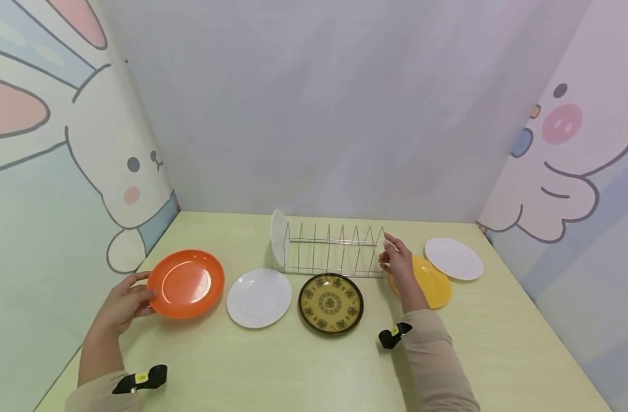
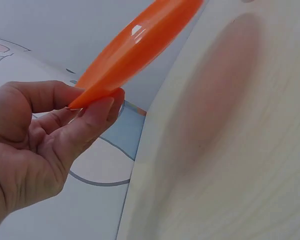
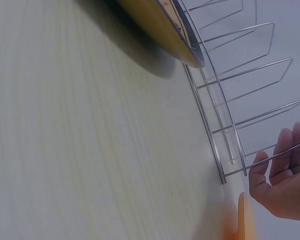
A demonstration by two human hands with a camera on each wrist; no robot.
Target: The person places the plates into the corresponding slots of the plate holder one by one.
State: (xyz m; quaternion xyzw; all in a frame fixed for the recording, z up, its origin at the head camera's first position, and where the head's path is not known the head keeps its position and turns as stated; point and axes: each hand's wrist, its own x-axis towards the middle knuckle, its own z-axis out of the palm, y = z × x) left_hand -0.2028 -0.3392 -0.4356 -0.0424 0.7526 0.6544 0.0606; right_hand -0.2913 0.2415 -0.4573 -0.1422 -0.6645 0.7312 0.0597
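My left hand (image 1: pixel 125 306) pinches the rim of an orange plate (image 1: pixel 187 283) between thumb and fingers. The left wrist view shows that orange plate (image 2: pixel 135 50) tilted and raised off the table, its shadow below. My right hand (image 1: pixel 398 263) is at the right end of a wire dish rack (image 1: pixel 328 269), its fingers bent around the end wire. In the right wrist view, the rack's end wire (image 3: pixel 280 156) crosses in front of the fingers of my right hand (image 3: pixel 287 185). A white plate (image 1: pixel 279 237) stands upright in the rack's leftmost slot.
A white plate (image 1: pixel 259 298) and a patterned brown-rimmed plate (image 1: pixel 330 303) lie in front of the rack. To its right are a yellow plate (image 1: pixel 433 283), partly behind my right arm, and another white plate (image 1: pixel 454 259). Walls enclose the table (image 1: pixel 303 372) at back and sides.
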